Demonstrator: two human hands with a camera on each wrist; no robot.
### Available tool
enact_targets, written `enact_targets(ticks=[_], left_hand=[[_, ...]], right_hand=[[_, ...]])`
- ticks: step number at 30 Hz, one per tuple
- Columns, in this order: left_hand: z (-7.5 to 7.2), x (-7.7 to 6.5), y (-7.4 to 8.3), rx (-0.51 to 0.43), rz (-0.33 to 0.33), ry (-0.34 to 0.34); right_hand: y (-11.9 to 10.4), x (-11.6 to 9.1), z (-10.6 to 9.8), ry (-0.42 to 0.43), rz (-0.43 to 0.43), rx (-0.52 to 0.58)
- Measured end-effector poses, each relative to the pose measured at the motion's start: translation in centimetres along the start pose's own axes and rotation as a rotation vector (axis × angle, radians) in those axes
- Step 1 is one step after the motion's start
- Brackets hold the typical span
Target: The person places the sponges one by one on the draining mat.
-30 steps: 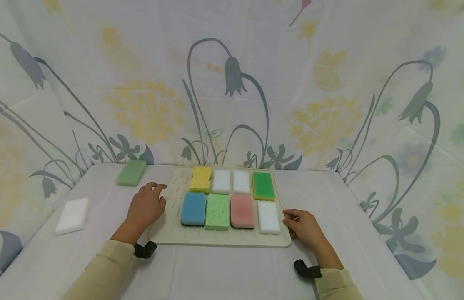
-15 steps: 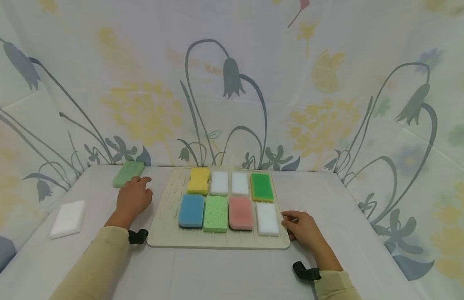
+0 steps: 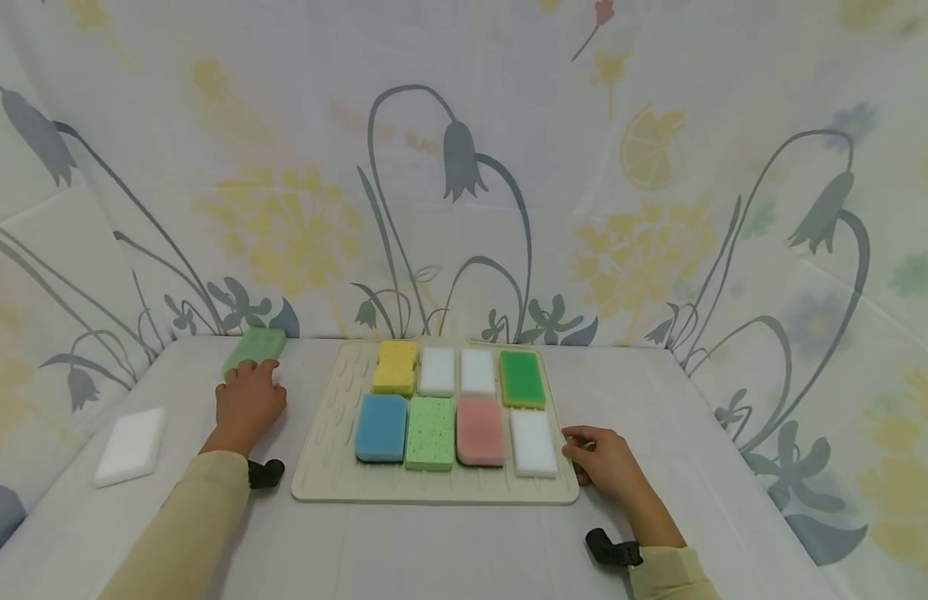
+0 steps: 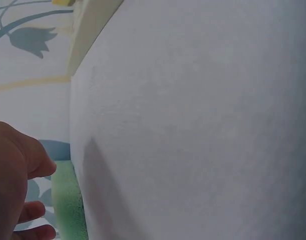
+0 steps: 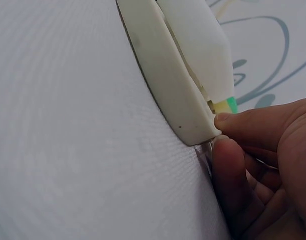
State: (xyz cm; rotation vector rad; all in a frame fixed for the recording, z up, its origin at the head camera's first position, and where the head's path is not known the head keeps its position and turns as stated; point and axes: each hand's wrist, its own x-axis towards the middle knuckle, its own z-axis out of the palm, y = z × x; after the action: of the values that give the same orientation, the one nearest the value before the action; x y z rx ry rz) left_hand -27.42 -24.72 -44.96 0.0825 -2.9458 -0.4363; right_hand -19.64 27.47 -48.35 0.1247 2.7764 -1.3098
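Note:
My left hand [image 3: 251,402] is at the near edge of a pale green sponge [image 3: 256,346] at the back left of the table. In the left wrist view its thumb and fingers are spread apart beside the green sponge [image 4: 67,205]. On the other side, my right hand [image 3: 603,458] pinches the right edge of a cream ribbed tray [image 3: 344,483], thumb on top and a finger against the underside in the right wrist view. Two rows of sponges lie on the tray, among them a blue sponge [image 3: 381,427], a speckled green sponge [image 3: 430,433] and a pink sponge [image 3: 480,432].
A white sponge [image 3: 130,447] lies alone at the left on the white-covered table [image 3: 434,550]. The tray's back row includes a yellow sponge [image 3: 395,367] and a green-topped sponge [image 3: 522,378]. A flower-printed cloth [image 3: 464,250] hangs behind the table.
My left hand has moved from the tray's left side leftward and back to the pale green sponge. The right hand stays at the tray's right edge. The head view shifts slightly.

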Motion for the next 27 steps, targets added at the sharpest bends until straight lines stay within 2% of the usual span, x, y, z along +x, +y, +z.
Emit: enact_targets(ticks=[4,10,16,27], left_hand=[[-0.2,0.4,0.0,-0.012,-0.012,0.007],[-0.8,1.0,-0.1,-0.028,-0.030,-0.024],[-0.6,1.7,-1.0,-0.017,-0.056,-0.039],[-0.4,2.9,-2.2,-0.056,-0.041,-0.048]], right_hand=[[0.2,-0.1,-0.1,0.000,-0.005,0.010],[0.2,0.0,-0.1,-0.004,-0.003,0.025],[0.2,0.1,-0.1,-0.005,-0.007,0.039],[0.3,0.1,0.0,0.000,0.016,0.052]])
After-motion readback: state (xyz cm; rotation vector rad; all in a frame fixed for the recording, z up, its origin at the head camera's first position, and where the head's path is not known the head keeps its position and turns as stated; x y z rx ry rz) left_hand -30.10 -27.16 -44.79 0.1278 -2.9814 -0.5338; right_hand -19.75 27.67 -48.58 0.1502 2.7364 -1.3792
